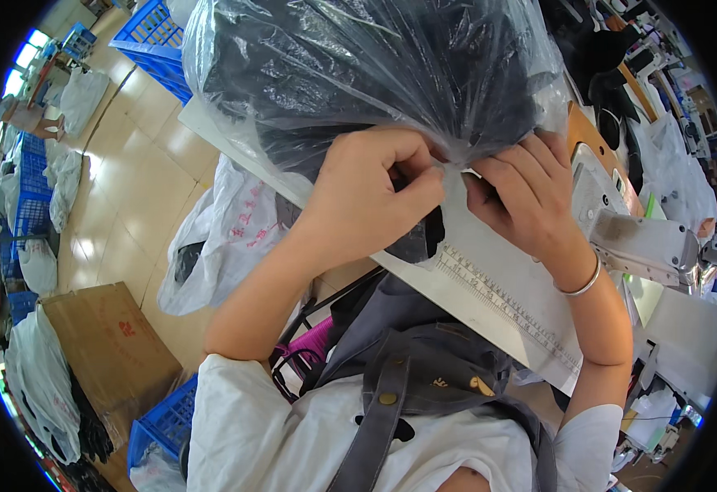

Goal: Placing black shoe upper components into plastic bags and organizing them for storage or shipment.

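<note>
A big clear plastic bag (391, 66) stuffed with dark, fabric-like contents fills the top of the head view. Its gathered mouth lies between my two hands. My left hand (371, 197) is closed on the bag's edge, thumb pressed against the curled fingers. On the other side of the gather, my right hand (531, 193), with a bangle on the wrist, has its fingers curled on the plastic. A loose flap of the bag with something dark in it hangs below my left hand. The fingertips are partly hidden.
Under the bag is a white tabletop (531, 303) with a ruler strip (498, 299). A sewing machine (646, 238) stands close to my right hand. White bags (231, 230), a cardboard box (112, 353) and blue crates (155, 41) are on the floor to the left.
</note>
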The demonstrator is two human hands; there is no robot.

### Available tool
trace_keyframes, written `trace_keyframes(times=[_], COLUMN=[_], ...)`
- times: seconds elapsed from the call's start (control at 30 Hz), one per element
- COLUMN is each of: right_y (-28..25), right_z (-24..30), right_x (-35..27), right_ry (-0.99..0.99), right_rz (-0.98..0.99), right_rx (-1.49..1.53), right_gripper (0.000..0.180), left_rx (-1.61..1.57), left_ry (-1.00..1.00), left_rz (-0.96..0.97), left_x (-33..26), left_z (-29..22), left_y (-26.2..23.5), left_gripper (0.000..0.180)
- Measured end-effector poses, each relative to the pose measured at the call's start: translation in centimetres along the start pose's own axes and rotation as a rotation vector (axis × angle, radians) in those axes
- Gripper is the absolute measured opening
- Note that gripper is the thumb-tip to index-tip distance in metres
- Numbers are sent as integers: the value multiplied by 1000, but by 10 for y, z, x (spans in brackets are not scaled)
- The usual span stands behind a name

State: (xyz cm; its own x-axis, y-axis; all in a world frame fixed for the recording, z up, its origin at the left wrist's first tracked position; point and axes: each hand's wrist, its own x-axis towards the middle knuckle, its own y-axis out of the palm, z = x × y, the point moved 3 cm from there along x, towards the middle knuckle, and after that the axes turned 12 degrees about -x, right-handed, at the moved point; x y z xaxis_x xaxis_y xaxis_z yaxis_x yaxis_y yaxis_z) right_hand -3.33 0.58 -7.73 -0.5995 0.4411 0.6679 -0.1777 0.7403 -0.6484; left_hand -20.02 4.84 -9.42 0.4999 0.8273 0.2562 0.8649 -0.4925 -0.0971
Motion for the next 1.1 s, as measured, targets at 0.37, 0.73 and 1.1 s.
trace_keyframes(times=[0.37, 0.73, 1.1], right_y=[-10, 4, 2], right_z=[15, -6, -17], right_x=[18, 8, -7], right_ry=[-167, -65, 32], right_rz=[137, -49, -86], right_rx=[-199, -185, -46], right_gripper=[18, 16, 24], left_rx=[-49, -95, 573], left_ry=[-188, -77, 220], left_rz=[25, -17, 107], left_x=[3, 0, 7], left_z=[6, -8, -7], left_y=[-2, 2, 28], left_gripper=[12, 16, 29])
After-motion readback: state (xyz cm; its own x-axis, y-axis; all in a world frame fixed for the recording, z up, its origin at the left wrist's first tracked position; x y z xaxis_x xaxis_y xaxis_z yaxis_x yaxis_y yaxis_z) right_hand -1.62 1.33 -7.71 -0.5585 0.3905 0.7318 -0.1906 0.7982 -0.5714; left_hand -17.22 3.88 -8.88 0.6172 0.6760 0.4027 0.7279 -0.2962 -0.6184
